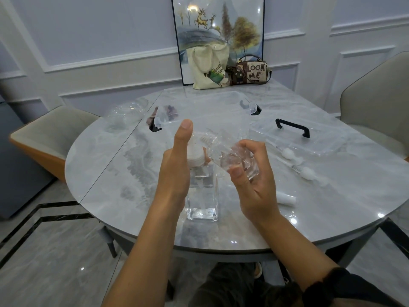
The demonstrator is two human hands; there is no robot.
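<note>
Marble table point(106, 165), glossy. Small clear bottle point(232, 155) held tilted above the front edge, neck toward the left; right hand point(254, 185) wraps fingers and thumb round it. Just beside and below stands the square pump bottle point(202, 196); left hand point(174, 167) curls round its white collar, thumb up. Risks, as judged: slick clear walls slipping in the grip; misaligned necks spilling; a nudge toppling the tall bottle. Loose pump tubes point(287, 154) lie toward the right edge.

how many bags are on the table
2: a cream tote bag leaning on the framed picture at the far edge of the table, and a brown handbag lettered LOOK ME just right of it. More could hide behind them.
</note>
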